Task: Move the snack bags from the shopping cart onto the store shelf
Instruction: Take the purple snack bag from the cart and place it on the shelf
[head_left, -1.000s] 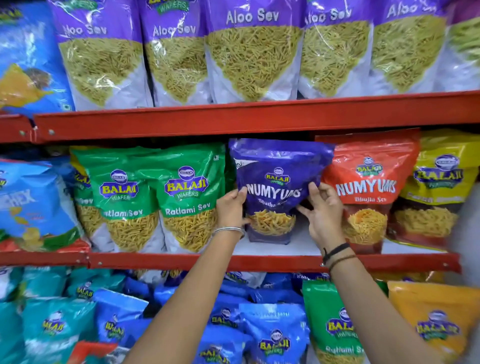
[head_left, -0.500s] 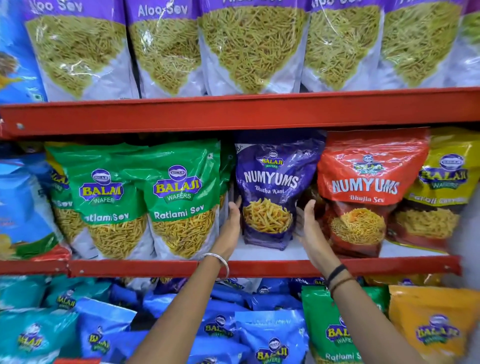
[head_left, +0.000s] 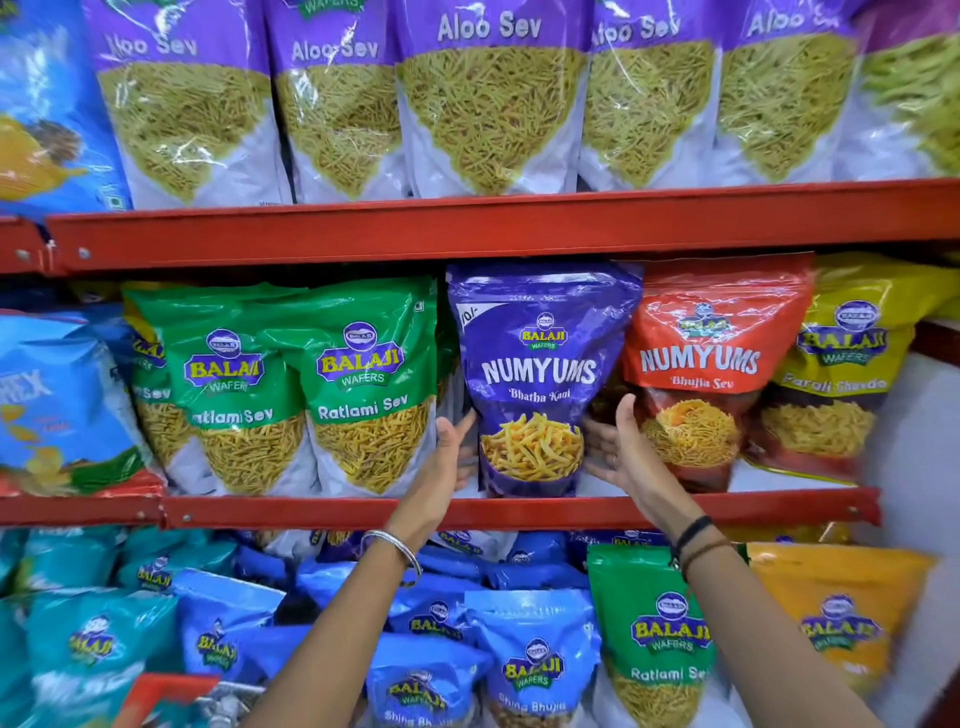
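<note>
While your 2 open hands, left hand (head_left: 451, 457) and right hand (head_left: 626, 457), flank the upright glossy purple Numyums pouch (head_left: 537, 374), a careless brush tips it off the red metal shelf (head_left: 519, 512).

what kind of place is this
Most likely a grocery store's snack aisle: red metal shelves packed with rows of identical Aloo Sev bags, and a purple Numyums bag printed with a price mark.
</note>
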